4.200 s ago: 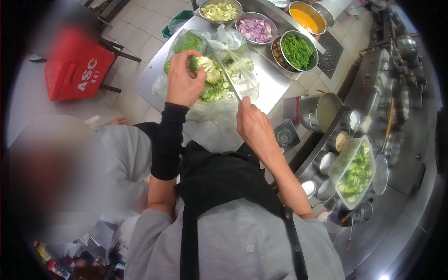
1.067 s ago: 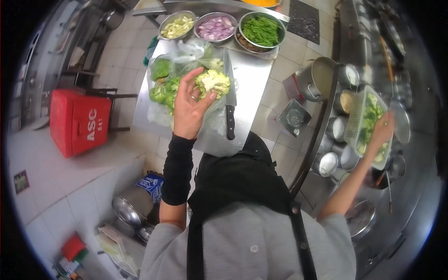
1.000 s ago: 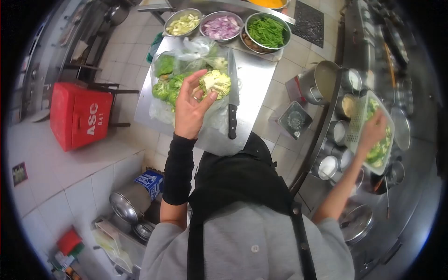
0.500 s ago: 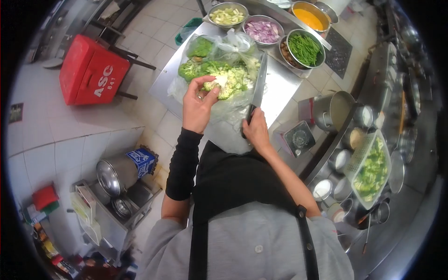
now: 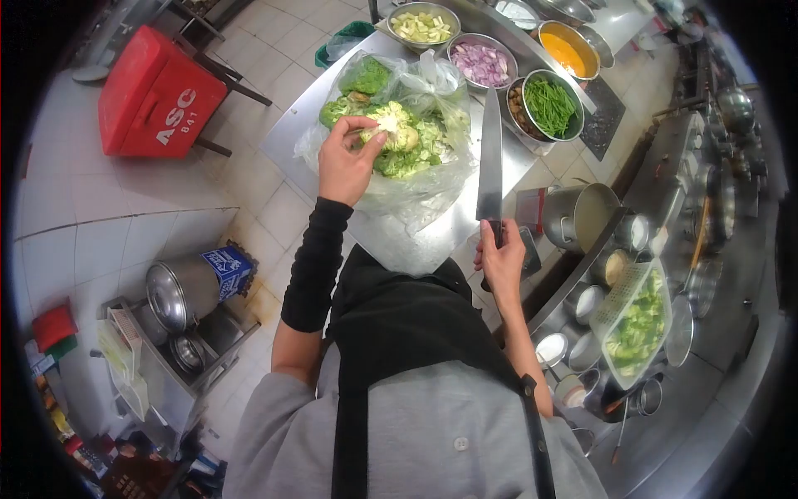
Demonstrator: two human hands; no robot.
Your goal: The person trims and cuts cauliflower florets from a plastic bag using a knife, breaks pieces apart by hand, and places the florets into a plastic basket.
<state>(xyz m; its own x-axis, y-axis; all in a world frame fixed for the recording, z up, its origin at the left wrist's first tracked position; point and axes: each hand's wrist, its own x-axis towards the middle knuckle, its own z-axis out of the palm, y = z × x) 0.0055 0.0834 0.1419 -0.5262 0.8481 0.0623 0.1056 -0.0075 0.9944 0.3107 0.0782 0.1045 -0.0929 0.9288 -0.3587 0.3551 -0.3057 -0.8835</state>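
My left hand (image 5: 347, 158) pinches a broccoli piece (image 5: 388, 125) with a pale cut stem between thumb and fingers. It is held above an open clear plastic bag (image 5: 407, 208) that lies on the metal table (image 5: 287, 133). More broccoli (image 5: 413, 160) lies heaped in the bag, some of it pale and cut, some dark green. My right hand (image 5: 503, 259) is closed round the black handle of a large kitchen knife (image 5: 490, 170). The blade points away from me, right of the bag, and is apart from the broccoli.
Metal bowls of pale green chunks (image 5: 422, 27), chopped purple onion (image 5: 480, 65) and green beans (image 5: 549, 106) stand at the far edge, near a pot of orange liquid (image 5: 568, 50). At right, a basket (image 5: 661, 333) holds broccoli florets beside a stockpot (image 5: 582, 216).
The knife and my right hand have swung right, away from the bag. My left hand has lifted the broccoli piece slightly, turning its pale cut side into view.
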